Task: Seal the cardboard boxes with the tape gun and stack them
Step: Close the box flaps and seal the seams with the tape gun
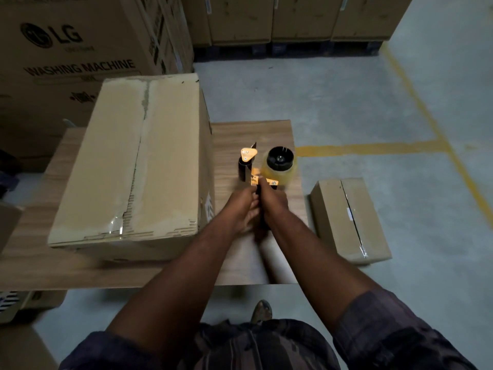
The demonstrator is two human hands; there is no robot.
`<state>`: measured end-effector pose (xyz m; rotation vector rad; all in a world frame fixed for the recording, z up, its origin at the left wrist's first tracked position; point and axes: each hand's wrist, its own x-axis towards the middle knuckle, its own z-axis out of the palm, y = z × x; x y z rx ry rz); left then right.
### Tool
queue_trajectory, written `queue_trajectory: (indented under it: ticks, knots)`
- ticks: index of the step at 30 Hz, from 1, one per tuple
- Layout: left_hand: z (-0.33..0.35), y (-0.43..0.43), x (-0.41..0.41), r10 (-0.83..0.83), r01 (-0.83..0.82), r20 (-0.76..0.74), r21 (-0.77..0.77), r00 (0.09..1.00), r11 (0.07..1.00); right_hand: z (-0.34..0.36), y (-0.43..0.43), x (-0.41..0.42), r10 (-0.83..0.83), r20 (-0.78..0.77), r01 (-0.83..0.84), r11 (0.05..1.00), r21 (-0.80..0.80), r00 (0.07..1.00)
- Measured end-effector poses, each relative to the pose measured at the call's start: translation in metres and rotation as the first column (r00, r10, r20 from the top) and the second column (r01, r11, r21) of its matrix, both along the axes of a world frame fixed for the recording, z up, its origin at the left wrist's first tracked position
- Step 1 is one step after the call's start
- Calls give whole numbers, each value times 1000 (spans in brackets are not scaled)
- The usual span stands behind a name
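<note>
A large cardboard box lies on the wooden table, its top seam torn and rough with a short strip of clear tape at the near end. To its right an orange and black tape gun with a clear tape roll hovers over the table. My right hand grips its black handle. My left hand is curled against the same handle from the left. A smaller cardboard box, taped along its seam, sits on the floor right of the table.
A tall LG washing machine carton stands behind the table at the left. A row of cartons on pallets lines the back. Yellow floor lines cross the grey concrete at the right. Another box corner juts in at the left edge.
</note>
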<state>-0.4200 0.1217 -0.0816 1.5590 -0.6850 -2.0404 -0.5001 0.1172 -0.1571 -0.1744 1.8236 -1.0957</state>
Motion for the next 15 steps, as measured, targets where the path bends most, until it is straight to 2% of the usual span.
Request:
queue_trajectory:
  ticks: [3, 6, 8, 10, 12, 15]
  knots:
    - [32, -4, 12, 126, -133, -148, -37, 981, 990, 49, 0, 11, 16, -169, -30, 996, -83, 985]
    - [65, -16, 43, 303, -317, -330, 14, 894, 948, 99, 2, 28, -5, -228, -55, 965, -258, 974]
    - [85, -24, 78, 364, -365, -406, 77, 838, 928, 122, 8, 40, 42, -189, -126, 879, -460, 981]
    - [101, -26, 108, 383, -367, -482, 132, 788, 921, 137, 17, 45, 176, -183, -250, 783, -570, 967]
    - [114, -24, 137, 350, -340, -539, 122, 766, 932, 146, 27, 61, 259, -243, -355, 723, -594, 935]
    - [126, -15, 174, 304, -331, -586, 64, 752, 941, 150, 37, 97, 268, -337, -421, 714, -560, 903]
